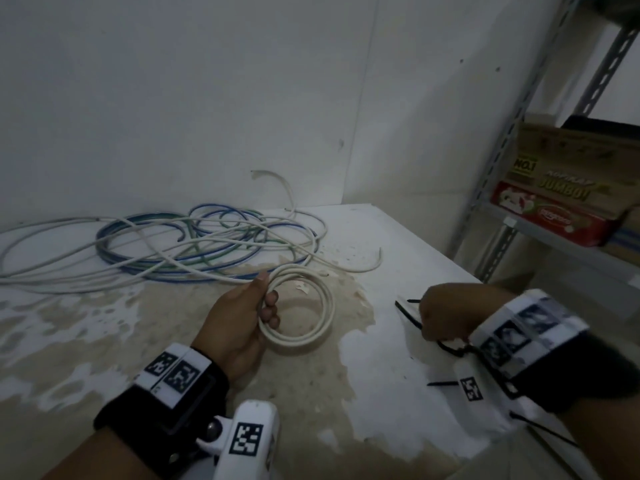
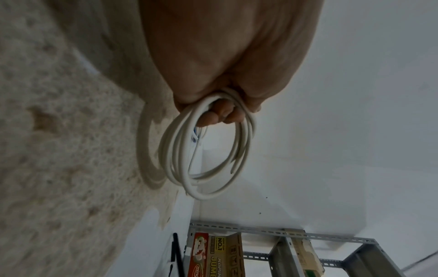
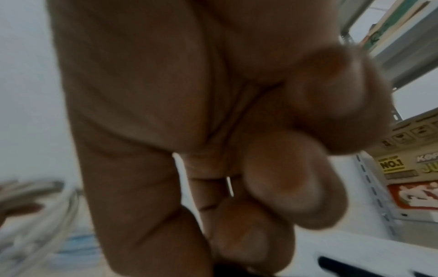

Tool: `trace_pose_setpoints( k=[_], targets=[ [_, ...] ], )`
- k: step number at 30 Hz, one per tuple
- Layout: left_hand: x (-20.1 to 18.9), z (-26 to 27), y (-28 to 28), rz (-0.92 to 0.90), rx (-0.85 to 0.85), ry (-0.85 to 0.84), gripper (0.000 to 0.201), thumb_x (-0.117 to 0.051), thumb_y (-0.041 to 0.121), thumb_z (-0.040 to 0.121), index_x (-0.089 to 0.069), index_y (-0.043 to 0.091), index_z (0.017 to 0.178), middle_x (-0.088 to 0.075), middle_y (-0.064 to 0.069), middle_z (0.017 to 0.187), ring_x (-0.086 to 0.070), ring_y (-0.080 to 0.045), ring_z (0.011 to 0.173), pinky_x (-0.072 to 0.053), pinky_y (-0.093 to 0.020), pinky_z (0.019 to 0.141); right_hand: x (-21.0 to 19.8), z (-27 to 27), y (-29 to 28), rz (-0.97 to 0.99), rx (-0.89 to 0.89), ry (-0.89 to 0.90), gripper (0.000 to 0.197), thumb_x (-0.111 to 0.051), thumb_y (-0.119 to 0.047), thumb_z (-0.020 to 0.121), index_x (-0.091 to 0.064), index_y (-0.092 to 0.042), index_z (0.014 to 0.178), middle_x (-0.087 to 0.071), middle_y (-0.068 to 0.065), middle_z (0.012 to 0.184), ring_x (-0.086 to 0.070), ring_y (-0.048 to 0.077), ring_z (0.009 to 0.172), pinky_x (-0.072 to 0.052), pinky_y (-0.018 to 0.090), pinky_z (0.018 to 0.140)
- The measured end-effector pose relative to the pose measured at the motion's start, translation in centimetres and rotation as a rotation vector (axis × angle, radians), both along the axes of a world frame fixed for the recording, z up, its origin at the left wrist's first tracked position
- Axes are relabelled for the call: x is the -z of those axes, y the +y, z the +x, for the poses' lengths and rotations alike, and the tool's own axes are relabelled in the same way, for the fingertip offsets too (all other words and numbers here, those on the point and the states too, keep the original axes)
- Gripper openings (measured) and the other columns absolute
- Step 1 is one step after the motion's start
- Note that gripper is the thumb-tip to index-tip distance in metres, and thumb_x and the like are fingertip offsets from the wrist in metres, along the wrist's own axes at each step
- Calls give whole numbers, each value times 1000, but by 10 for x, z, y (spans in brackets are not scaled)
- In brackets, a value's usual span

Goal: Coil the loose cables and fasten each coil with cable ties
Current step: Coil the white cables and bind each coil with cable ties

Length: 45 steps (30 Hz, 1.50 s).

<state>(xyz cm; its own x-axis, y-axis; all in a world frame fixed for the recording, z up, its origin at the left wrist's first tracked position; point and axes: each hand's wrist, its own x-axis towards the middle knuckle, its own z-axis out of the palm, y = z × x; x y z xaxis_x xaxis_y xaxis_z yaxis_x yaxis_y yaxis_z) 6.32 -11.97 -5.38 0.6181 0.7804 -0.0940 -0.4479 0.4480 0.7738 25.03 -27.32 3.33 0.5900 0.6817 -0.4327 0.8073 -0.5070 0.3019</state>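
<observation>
My left hand [image 1: 267, 301] grips a small coil of white cable [image 1: 327, 306] just above the table, thumb on top and fingers curled through the loop. The left wrist view shows the same coil [image 2: 166, 150] hanging from my fingers [image 2: 213, 116], its cut end loose. A tail of it runs back to the tangle of white, blue and green loose cables [image 1: 207, 244] by the wall. My right hand [image 1: 438, 318] is curled down over black cable ties [image 1: 408, 315] on the table. One tie pokes out of the fist. In the blurred right wrist view the fingers [image 3: 291, 178] are bent inward.
The white table [image 1: 398, 393] has a large stained, peeling patch under the coil. More black ties [image 1: 441, 383] lie by my right wrist. A grey metal rack [image 1: 498, 161] with cardboard cartons [image 1: 571, 188] stands close on the right. Walls close off the back.
</observation>
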Motion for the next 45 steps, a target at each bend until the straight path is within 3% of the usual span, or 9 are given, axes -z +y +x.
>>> trace_pose_setpoints(
  k=[3, 6, 10, 13, 16, 22, 31, 38, 45],
  targets=[
    [0, -4, 7, -33, -35, -11, 23, -40, 21, 101, -55, 10, 88, -45, 0, 56, -33, -7, 39, -36, -18, 39, -36, -9, -1, 161, 4, 77, 23, -51, -28, 90, -64, -10, 85, -57, -3, 74, -50, 10, 62, -37, 19, 51],
    [-3, -9, 14, -60, -78, -34, 23, -41, 21, 101, -52, 8, 86, -45, 0, 56, -35, -9, 40, -38, -19, 40, -62, -24, 2, 426, -14, 161, 29, -54, -30, 88, -68, -6, 81, -65, 4, 74, -54, 12, 58, -42, 25, 57],
    [-5, -17, 26, -49, -132, -46, 23, -41, 21, 101, -52, 7, 86, -45, -1, 58, -38, -9, 42, -42, -21, 42, -64, -54, 22, 703, -82, 306, 33, -54, -28, 86, -69, 1, 85, -69, 14, 78, -54, 15, 55, -42, 24, 54],
    [-6, -23, 36, -16, -185, -41, 23, -41, 21, 101, -50, 8, 85, -45, -1, 60, -38, -9, 42, -42, -22, 42, -42, -78, 47, 670, -58, 488, 32, -54, -25, 85, -69, 2, 78, -64, 9, 55, -49, 11, 36, -37, 16, 38],
    [-6, -28, 44, 24, -247, -23, 21, -42, 21, 101, -52, 7, 90, -45, -1, 60, -37, -9, 43, -40, -22, 42, -9, -93, 78, 587, 72, 735, 30, -52, -20, 89, -60, -3, 66, -53, -2, 38, -51, 12, 32, -38, 17, 38],
    [-6, -34, 54, 98, -391, 35, 23, -40, 20, 102, -52, 12, 85, -44, 1, 59, -34, -8, 45, -37, -19, 42, 21, -105, 121, 589, 225, 952, 25, -52, -17, 92, -59, -4, 71, -59, 5, 54, -49, 13, 36, -35, 18, 40],
    [3, -38, 69, 111, -500, 66, 18, -39, 18, 102, -52, 13, 91, -43, 0, 61, -32, -9, 49, -34, -20, 46, 31, -108, 143, 477, 186, 940, 28, -53, -15, 92, -57, -8, 64, -52, -2, 42, -41, 10, 31, -32, 15, 37],
    [7, -33, 66, 173, -377, 87, 26, -42, 19, 101, -50, 12, 77, -44, 2, 54, -34, -9, 46, -34, -20, 45, 33, -109, 157, 671, 192, 1144, 23, -50, -7, 93, -61, -3, 73, -58, 6, 54, -45, 14, 40, -35, 19, 39],
    [16, -32, 69, 274, -220, 109, 35, -56, 36, 88, -48, 5, 74, -38, -16, 66, -33, -29, 60, -29, -40, 59, 47, -108, 156, 811, 162, 1348, 24, -44, -5, 94, -66, 6, 94, -60, 7, 64, -44, 13, 45, -32, 19, 38]
  ],
)
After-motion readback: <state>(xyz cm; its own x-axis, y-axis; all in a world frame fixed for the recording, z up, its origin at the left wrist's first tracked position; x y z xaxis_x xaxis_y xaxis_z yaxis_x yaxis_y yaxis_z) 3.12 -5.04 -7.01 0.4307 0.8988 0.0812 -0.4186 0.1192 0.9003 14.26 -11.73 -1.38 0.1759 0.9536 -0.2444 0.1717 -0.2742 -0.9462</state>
